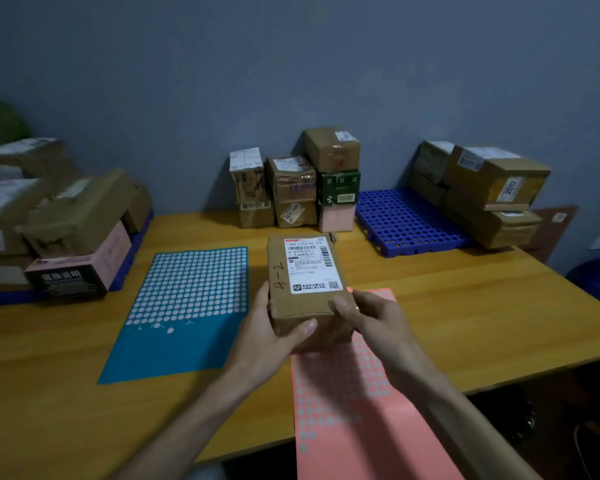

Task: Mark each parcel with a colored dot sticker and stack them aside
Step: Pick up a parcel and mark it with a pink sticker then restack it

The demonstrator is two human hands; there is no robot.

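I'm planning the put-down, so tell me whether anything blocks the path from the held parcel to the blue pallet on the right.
Nothing visible does. Between the parcel, gripped by the left hand and right hand, and the blue pallet lies only open tabletop. Stacked boxes occupy just the pallet's right end.

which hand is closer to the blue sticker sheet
Left. The left hand grips the parcel on its left side, just right of the blue sticker sheet; the right hand grips its right side, farther off, above the pink sheet.
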